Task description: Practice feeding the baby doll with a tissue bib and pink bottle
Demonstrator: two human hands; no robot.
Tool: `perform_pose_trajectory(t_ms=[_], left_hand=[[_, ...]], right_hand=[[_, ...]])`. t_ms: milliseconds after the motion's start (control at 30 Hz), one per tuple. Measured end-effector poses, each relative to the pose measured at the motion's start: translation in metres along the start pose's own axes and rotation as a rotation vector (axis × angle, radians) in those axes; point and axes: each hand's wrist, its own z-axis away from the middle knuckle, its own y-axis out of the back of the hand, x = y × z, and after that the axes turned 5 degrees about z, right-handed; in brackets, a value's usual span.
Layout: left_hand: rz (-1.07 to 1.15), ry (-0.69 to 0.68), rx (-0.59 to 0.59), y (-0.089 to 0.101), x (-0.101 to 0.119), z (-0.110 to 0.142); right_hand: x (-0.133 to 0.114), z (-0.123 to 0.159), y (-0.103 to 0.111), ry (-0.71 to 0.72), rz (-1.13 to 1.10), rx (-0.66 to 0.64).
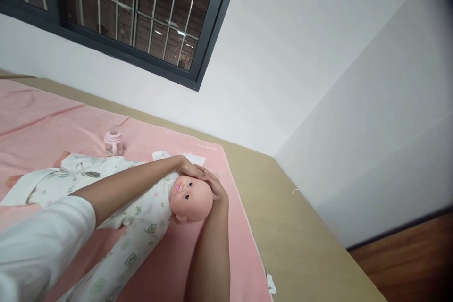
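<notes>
A bald baby doll (pixel 193 203) in white pyjamas with a green bear print lies on its back on a pink blanket (pixel 226 240). Its head points right and its feet point left. My left hand (pixel 193 168), its forearm reaching across the doll's body, rests along the far side of the head with fingers stretched out. Against the crown lies my right hand (pixel 216 186), its fingers extended and meeting those of the left. Both palms are partly hidden. Behind my hands, a white cloth or tissue (pixel 194 158) lies partly covered.
A baby bottle (pixel 113 142) with a pink top and handles stands beyond the doll. A beige surface (pixel 279 226) borders the blanket, with a small crumpled white piece (pixel 271 283) at the blanket's edge. White walls (pixel 283 56) and a barred window (pixel 141 9) rise behind.
</notes>
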Motion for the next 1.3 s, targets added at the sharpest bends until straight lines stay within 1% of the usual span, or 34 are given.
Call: perform_pose_trajectory(t_ms=[33, 67, 100, 200, 333, 433, 533, 600, 633, 700, 800, 867, 933, 1000, 1100, 1200, 1233, 1300], left_hand=[[-0.003, 0.003, -0.01, -0.001, 0.0, -0.001], [-0.008, 0.009, -0.021, -0.001, 0.0, -0.002], [-0.013, 0.014, -0.028, -0.002, 0.0, -0.003], [-0.042, 0.041, -0.049, -0.005, 0.0, -0.007], [-0.108, 0.093, -0.059, -0.011, -0.002, -0.012], [-0.167, 0.115, -0.017, -0.011, 0.001, -0.013], [-0.248, 0.149, 0.041, -0.006, 0.011, -0.004], [-0.324, 0.158, 0.112, -0.004, 0.019, 0.008], [-0.37, 0.151, 0.171, -0.004, 0.023, 0.017], [-0.461, 0.122, 0.32, -0.006, 0.028, 0.037], [-0.551, 0.078, 0.543, -0.015, 0.028, 0.07], [-0.536, 0.036, 0.673, -0.021, 0.025, 0.091], [-0.462, -0.008, 0.767, -0.025, 0.021, 0.108], [-0.378, -0.047, 0.811, -0.029, 0.017, 0.121], [-0.297, -0.104, 0.844, -0.033, 0.016, 0.135], [-0.264, -0.153, 0.864, -0.038, 0.018, 0.143], [-0.266, -0.165, 0.868, -0.04, 0.019, 0.145], [-0.269, -0.183, 0.9, -0.043, 0.019, 0.148]], right_hand=[[0.007, 0.007, 0.004, 0.036, -0.106, 0.127], [0.014, 0.012, 0.009, 0.053, -0.187, 0.202], [0.019, 0.017, 0.013, 0.049, -0.236, 0.228], [0.027, 0.024, 0.024, -0.013, -0.272, 0.225], [0.033, 0.021, 0.028, -0.083, -0.296, 0.253], [0.038, 0.014, 0.026, -0.092, -0.307, 0.274], [0.041, 0.009, 0.024, -0.066, -0.324, 0.275], [0.042, 0.006, 0.022, -0.051, -0.338, 0.273], [0.041, 0.006, 0.021, -0.044, -0.344, 0.269], [0.041, 0.005, 0.02, -0.031, -0.354, 0.251], [0.04, 0.005, 0.018, -0.01, -0.374, 0.233], [0.04, 0.005, 0.018, -0.004, -0.385, 0.23], [0.04, 0.005, 0.017, -0.003, -0.385, 0.223], [0.038, 0.006, 0.017, 0.0, -0.377, 0.226], [0.031, 0.009, 0.018, 0.034, -0.355, 0.261], [0.015, 0.014, 0.02, 0.077, -0.308, 0.39], [0.008, 0.015, 0.021, 0.066, -0.275, 0.445], [-0.007, 0.018, 0.023, -0.002, -0.175, 0.543]])
